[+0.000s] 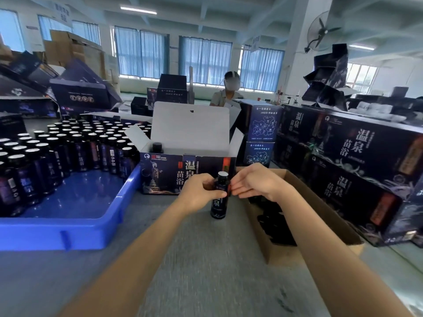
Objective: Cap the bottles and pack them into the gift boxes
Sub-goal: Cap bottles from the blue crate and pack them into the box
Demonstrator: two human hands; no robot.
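Forearms [142, 243] cross the grey desk [206, 282] to a bottle [219, 202] standing upright on it, just in front of the open gift box [164, 172]. The bottle top shows silver, with no cap on.

Judgement: capping is the step in hand, early in the task. One capped bottle [157, 148] stands in the box, and many uncapped bottles [57, 156] fill the blue tray [68, 234]. The next move calls for a cap, likely from the carton [281, 252] at right, seated square and twisted down while the bottle is steadied.

The left grip [199, 193] is closed round the bottle's middle. The right grip [251, 185] has its fingers curled, tips at the bottle's upper side. Whether it pinches a cap cannot be told.
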